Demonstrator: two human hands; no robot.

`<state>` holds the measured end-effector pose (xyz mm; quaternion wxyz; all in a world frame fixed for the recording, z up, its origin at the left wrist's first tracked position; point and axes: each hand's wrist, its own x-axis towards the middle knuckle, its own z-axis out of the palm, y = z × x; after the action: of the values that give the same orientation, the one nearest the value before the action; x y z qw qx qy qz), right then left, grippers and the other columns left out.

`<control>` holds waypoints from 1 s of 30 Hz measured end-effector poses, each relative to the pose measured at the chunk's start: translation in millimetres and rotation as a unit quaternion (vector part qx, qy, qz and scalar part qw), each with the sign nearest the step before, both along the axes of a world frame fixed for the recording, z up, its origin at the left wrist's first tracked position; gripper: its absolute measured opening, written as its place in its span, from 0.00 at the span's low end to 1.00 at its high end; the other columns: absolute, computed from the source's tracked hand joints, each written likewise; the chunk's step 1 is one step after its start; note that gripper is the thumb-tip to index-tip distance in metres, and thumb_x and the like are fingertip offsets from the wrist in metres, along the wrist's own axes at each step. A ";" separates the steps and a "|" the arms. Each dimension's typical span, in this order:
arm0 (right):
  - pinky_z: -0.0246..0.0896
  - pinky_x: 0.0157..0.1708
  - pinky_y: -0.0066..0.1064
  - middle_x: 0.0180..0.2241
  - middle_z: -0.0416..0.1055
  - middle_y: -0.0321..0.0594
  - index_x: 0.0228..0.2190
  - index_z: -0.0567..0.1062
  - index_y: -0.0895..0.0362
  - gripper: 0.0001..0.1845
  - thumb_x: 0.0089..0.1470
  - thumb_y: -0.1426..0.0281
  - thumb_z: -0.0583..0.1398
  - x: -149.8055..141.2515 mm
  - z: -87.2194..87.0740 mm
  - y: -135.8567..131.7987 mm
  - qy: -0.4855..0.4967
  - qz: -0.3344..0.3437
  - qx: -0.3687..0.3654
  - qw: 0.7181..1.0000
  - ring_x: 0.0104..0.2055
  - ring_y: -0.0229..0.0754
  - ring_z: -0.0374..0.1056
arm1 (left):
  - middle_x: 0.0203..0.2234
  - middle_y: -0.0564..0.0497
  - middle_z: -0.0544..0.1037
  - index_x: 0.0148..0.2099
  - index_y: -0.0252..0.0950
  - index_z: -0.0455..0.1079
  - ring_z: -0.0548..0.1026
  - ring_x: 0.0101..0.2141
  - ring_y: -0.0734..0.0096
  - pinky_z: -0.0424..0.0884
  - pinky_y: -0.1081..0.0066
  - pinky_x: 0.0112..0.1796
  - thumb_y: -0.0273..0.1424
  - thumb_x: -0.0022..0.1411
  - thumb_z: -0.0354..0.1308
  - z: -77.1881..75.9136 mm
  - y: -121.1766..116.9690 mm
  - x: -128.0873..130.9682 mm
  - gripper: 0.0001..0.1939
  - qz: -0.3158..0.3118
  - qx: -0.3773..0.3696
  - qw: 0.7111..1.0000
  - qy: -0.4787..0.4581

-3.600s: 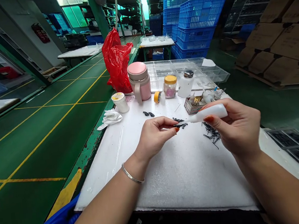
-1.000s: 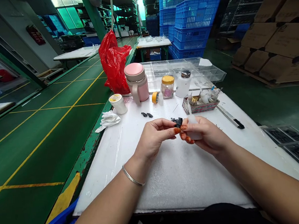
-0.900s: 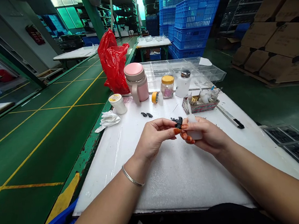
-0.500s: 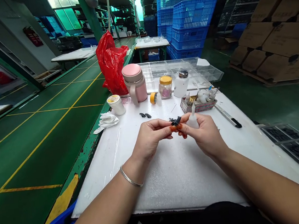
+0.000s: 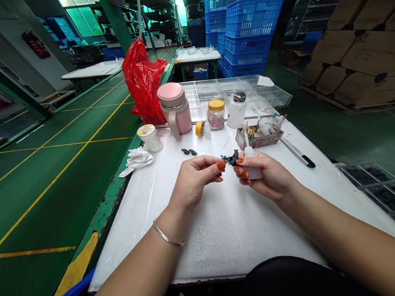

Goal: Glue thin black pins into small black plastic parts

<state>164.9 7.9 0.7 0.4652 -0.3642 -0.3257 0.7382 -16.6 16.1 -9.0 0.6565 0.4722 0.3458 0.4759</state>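
In the head view my right hand [image 5: 269, 175] is closed around a translucent squeeze bottle with a thin nozzle [image 5: 254, 170], its tip pointing up. The thumb and a finger of that hand also pinch a small black part [image 5: 234, 157]. Just left of it, my left hand [image 5: 195, 179] has thumb and fingers pressed together; whatever may be between them is hidden. The two hands are a small gap apart above the white table. Tiny black pieces [image 5: 224, 158] lie in a heap behind the fingertips. Farther left rest two black parts [image 5: 188, 152].
White gloves [image 5: 137, 160], a white tub [image 5: 150, 139], a pink mug [image 5: 176, 115], an orange tape roll [image 5: 199, 129] and a yellow-lidded jar [image 5: 216, 115] stand along the back. On the right are a box of small bottles [image 5: 262, 139] and a utility knife [image 5: 297, 152].
My left hand has come away from the black part, which stays in my right hand. The bottle has turned more upright, and my hands are farther apart.
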 end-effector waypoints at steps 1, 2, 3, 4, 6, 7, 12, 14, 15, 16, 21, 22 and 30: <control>0.54 0.19 0.21 0.18 0.69 0.34 0.21 0.72 0.59 0.12 0.36 0.72 0.70 0.9 0.0 0.8 0.007 -0.003 -0.008 1.000 0.19 0.30 0.60 | 0.27 0.50 0.77 0.33 0.33 0.80 0.73 0.28 0.77 0.71 0.79 0.29 0.34 0.50 0.73 0.8 0.4 -0.5 0.11 0.006 -0.002 1.000 0.000; 0.54 0.19 0.21 0.18 0.69 0.34 0.21 0.72 0.59 0.12 0.36 0.72 0.70 1.7 0.0 1.5 0.013 -0.006 -0.013 1.000 0.19 0.30 0.60 | 0.26 0.50 0.77 0.32 0.33 0.79 0.73 0.28 0.77 0.70 0.79 0.28 0.35 0.49 0.73 1.7 0.8 -0.9 0.11 0.012 -0.004 1.000 -0.001; 0.55 0.19 0.20 0.19 0.70 0.34 0.22 0.72 0.59 0.12 0.36 0.72 0.70 2.4 0.1 2.1 0.017 -0.009 -0.018 1.000 0.19 0.30 0.61 | 0.26 0.50 0.77 0.32 0.33 0.79 0.72 0.28 0.77 0.70 0.79 0.28 0.35 0.48 0.73 2.5 1.1 -1.2 0.12 0.018 -0.006 1.000 -0.001; 0.55 0.19 0.20 0.19 0.70 0.35 0.23 0.72 0.59 0.12 0.36 0.72 0.70 2.8 0.1 2.6 0.020 -0.012 -0.021 1.000 0.19 0.30 0.61 | 0.26 0.50 0.77 0.32 0.33 0.79 0.72 0.28 0.76 0.70 0.78 0.28 0.35 0.48 0.73 3.2 1.4 -1.3 0.12 0.022 -0.008 1.000 0.000; 0.57 0.21 0.20 0.20 0.71 0.35 0.24 0.73 0.59 0.12 0.37 0.73 0.70 3.3 0.0 3.3 0.023 -0.020 -0.022 0.999 0.20 0.30 0.62 | 0.26 0.50 0.76 0.31 0.33 0.78 0.72 0.28 0.76 0.70 0.77 0.28 0.36 0.48 0.73 4.2 2.1 -1.3 0.13 0.030 -0.008 1.000 0.004; 0.58 0.21 0.20 0.21 0.72 0.35 0.24 0.73 0.59 0.12 0.37 0.73 0.70 3.4 -0.2 3.5 0.023 -0.024 -0.021 0.999 0.21 0.30 0.63 | 0.26 0.50 0.76 0.31 0.33 0.78 0.72 0.27 0.76 0.70 0.77 0.29 0.36 0.48 0.73 4.4 2.5 -1.2 0.13 0.033 -0.008 0.999 0.008; 0.61 0.24 0.20 0.22 0.72 0.35 0.26 0.73 0.58 0.12 0.39 0.75 0.70 3.3 -1.1 3.3 0.028 -0.030 -0.010 0.999 0.23 0.30 0.65 | 0.25 0.51 0.75 0.31 0.33 0.77 0.71 0.27 0.76 0.69 0.77 0.29 0.38 0.49 0.73 2.7 4.9 -1.9 0.14 0.042 -0.007 0.999 0.020; 0.61 0.25 0.20 0.23 0.72 0.34 0.27 0.73 0.59 0.12 0.39 0.75 0.70 2.9 -0.7 2.9 0.034 -0.028 -0.011 0.999 0.23 0.30 0.64 | 0.25 0.51 0.75 0.32 0.33 0.77 0.71 0.27 0.76 0.69 0.77 0.29 0.38 0.49 0.72 1.6 5.9 -2.7 0.14 0.041 -0.006 0.999 0.020; 0.62 0.25 0.20 0.23 0.72 0.34 0.28 0.74 0.59 0.12 0.39 0.76 0.70 2.6 -0.3 2.7 0.036 -0.025 -0.011 0.999 0.23 0.30 0.64 | 0.25 0.51 0.75 0.32 0.33 0.77 0.71 0.27 0.76 0.69 0.77 0.29 0.37 0.49 0.72 1.2 6.3 -3.0 0.14 0.040 -0.006 0.999 0.020; 0.62 0.25 0.20 0.23 0.72 0.34 0.28 0.74 0.59 0.12 0.39 0.76 0.70 2.5 0.0 2.6 0.038 -0.021 -0.011 0.999 0.23 0.30 0.65 | 0.26 0.51 0.76 0.32 0.33 0.77 0.71 0.26 0.77 0.69 0.77 0.29 0.37 0.49 0.72 1.0 6.6 -3.3 0.14 0.039 -0.006 0.999 0.020; 0.64 0.26 0.21 0.23 0.72 0.35 0.26 0.73 0.60 0.11 0.38 0.76 0.69 6.6 0.7 5.3 0.030 -0.015 -0.012 0.999 0.24 0.30 0.65 | 0.25 0.51 0.75 0.32 0.32 0.77 0.71 0.26 0.77 0.69 0.78 0.28 0.36 0.49 0.72 1.7 7.8 -4.7 0.14 0.053 -0.009 0.998 0.022; 0.64 0.26 0.21 0.23 0.72 0.35 0.26 0.72 0.60 0.11 0.38 0.77 0.69 8.9 0.8 6.9 0.028 -0.023 -0.009 0.999 0.24 0.30 0.64 | 0.25 0.51 0.75 0.32 0.32 0.77 0.71 0.26 0.77 0.69 0.78 0.28 0.37 0.49 0.72 1.6 8.0 -5.0 0.14 0.058 -0.007 0.998 0.024; 0.64 0.21 0.22 0.23 0.69 0.33 0.28 0.70 0.57 0.14 0.36 0.81 0.64 36.7 5.6 26.3 0.041 -0.153 -0.001 0.987 0.22 0.31 0.62 | 0.25 0.50 0.76 0.32 0.33 0.77 0.72 0.26 0.73 0.72 0.72 0.31 0.38 0.53 0.68 -4.3 9.4 3.0 0.12 0.095 0.072 0.982 0.148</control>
<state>201.6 34.1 6.2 0.5853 -0.3803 -0.2457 0.6727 -13.7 25.6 -13.2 0.5139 0.5482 0.4473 0.4850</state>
